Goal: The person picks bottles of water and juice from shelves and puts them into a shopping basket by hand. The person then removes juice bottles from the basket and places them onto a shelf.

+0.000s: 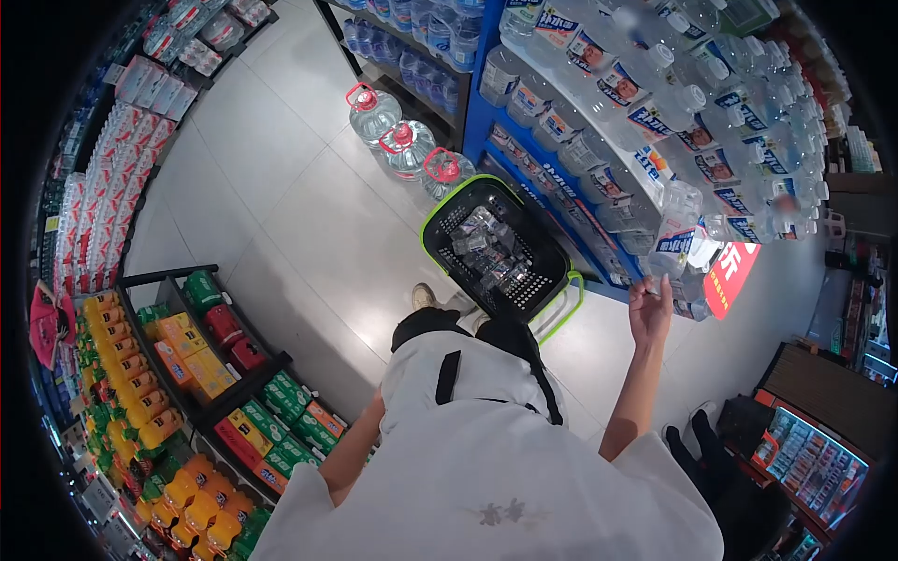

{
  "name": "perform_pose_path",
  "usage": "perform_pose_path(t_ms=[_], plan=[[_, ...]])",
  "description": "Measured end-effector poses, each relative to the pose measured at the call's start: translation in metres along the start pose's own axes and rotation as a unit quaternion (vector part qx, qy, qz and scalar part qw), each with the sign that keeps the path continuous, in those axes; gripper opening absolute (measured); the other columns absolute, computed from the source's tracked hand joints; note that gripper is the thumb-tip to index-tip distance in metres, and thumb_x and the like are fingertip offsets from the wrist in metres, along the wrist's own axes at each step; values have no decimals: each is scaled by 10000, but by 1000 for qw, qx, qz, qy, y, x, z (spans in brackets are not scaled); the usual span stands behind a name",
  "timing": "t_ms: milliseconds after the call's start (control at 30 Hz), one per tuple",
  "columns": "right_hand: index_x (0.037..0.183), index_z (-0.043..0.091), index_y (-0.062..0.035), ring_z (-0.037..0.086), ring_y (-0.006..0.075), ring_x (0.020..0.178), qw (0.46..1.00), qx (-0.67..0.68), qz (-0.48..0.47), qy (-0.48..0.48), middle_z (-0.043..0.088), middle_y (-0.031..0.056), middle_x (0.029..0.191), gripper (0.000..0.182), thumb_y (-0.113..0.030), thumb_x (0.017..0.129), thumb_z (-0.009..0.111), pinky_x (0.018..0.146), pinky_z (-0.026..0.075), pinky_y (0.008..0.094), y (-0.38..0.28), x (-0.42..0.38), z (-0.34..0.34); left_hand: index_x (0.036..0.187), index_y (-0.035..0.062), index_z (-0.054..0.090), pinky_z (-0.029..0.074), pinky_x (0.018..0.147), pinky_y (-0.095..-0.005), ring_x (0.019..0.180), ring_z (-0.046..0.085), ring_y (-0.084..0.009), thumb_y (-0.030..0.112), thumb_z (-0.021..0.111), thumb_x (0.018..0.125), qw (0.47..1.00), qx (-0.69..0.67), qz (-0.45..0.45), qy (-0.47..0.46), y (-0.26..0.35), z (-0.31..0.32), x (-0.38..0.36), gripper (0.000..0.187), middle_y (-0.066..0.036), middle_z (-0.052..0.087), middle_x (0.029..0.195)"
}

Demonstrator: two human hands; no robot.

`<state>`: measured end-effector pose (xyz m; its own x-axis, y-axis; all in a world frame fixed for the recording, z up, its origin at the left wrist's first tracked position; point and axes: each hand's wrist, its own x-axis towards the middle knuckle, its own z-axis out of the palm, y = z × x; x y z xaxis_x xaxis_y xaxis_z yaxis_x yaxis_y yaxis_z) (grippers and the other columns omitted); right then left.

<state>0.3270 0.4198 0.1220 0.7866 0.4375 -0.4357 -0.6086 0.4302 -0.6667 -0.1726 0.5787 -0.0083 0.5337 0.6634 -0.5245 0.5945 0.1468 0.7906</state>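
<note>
My right hand (652,304) is stretched out to the display's right corner, its fingers closed at the lower end of a clear plastic drink bottle (673,238) with a blue-and-white label. That bottle leans beside rows of similar bottles (645,117); the exact grip is partly hidden. My left forearm (354,453) hangs at my side, and the hand is hidden behind my white shirt. On the floor in front of me stands a black shopping basket (447,203) with a green rim, holding several clear, shiny packages (491,248).
Three large water jugs (404,150) with red handles stand beyond the basket. A blue display shelf (561,201) runs along the right. At left is a rack (248,381) of boxed drinks. A person's dark-clothed legs (708,447) are at lower right, near a lit cabinet (814,458).
</note>
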Motion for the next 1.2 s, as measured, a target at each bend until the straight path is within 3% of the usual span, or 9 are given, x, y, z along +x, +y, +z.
perform_pose_path(t_ms=[67, 333, 500, 767, 1000, 1067, 1100, 1167, 1200], plan=[[1124, 479, -3, 533, 191, 737, 996, -36, 59, -51, 552, 83, 827, 335, -142, 847, 606, 698, 466, 289, -6, 0, 7, 1019, -7, 625, 515, 739, -390, 859, 667, -339, 210, 655, 802, 1000, -8, 7, -2, 8, 15, 7, 309, -213, 666, 894], [1058, 522, -14, 597, 222, 827, 963, -213, 138, -87, 603, 103, 853, 319, -111, 772, 625, 804, 484, 352, 6, -4, 9, 1016, -7, 624, 516, 735, -394, 855, 668, -351, 209, 655, 801, 998, -52, 20, -5, 32, 75, 24, 306, -216, 665, 888], [1059, 566, -9, 620, 243, 861, 940, -106, 279, -165, 650, 137, 887, 318, -80, 773, 684, 834, 478, 365, 39, -32, -15, 1013, -7, 623, 517, 733, -397, 852, 669, -359, 208, 655, 800, 998, -58, 14, -6, 23, 54, -5, 304, -218, 664, 884], [1062, 590, -8, 629, 255, 901, 866, -4, 473, -163, 649, 137, 907, 335, -82, 759, 711, 866, 481, 389, 137, -67, -14, 1009, -7, 622, 519, 729, -401, 848, 670, -371, 207, 655, 799, 998, -45, 33, -11, 18, 14, -41, 302, -221, 663, 878], [1057, 587, -14, 642, 271, 944, 820, -72, 518, -235, 659, 142, 937, 346, -101, 753, 727, 890, 473, 408, 160, -61, 4, 1007, 12, 652, 535, 713, -408, 820, 681, -352, 199, 632, 834, 972, 211, 75, -71, 27, -46, -36, 256, -176, 685, 877], [1061, 582, -14, 644, 275, 933, 812, -67, 518, -262, 658, 143, 925, 359, -101, 744, 728, 880, 472, 402, 161, -60, 14, 1020, 37, 676, 544, 704, -390, 820, 689, -316, 161, 599, 869, 972, 225, -44, -51, 17, -50, 7, 209, -138, 703, 896], [1063, 579, -14, 644, 278, 928, 807, -64, 518, -277, 658, 143, 919, 366, -101, 740, 729, 875, 472, 399, 164, -60, 18, 1055, 32, 671, 549, 698, -359, 801, 701, -296, 148, 578, 900, 969, 238, -21, -61, 20, -49, 36, 216, -139, 709, 909], [1076, 572, -21, 636, 275, 866, 794, -42, 509, -329, 654, 147, 900, 396, -142, 733, 728, 820, 465, 393, 177, -59, 18, 1126, 17, 648, 548, 743, -340, 898, 690, -235, 196, 594, 921, 997, 70, -23, -37, 99, -20, 111, 278, -147, 701, 1010], [1083, 568, -24, 632, 274, 835, 787, -32, 503, -356, 652, 149, 891, 411, -162, 730, 727, 792, 461, 391, 182, -59, 18, 1258, 23, 558, 536, 796, -340, 978, 665, -232, 228, 578, 935, 991, -76, -7, -109, 80, -2, 138, 383, -137, 662, 1130]])
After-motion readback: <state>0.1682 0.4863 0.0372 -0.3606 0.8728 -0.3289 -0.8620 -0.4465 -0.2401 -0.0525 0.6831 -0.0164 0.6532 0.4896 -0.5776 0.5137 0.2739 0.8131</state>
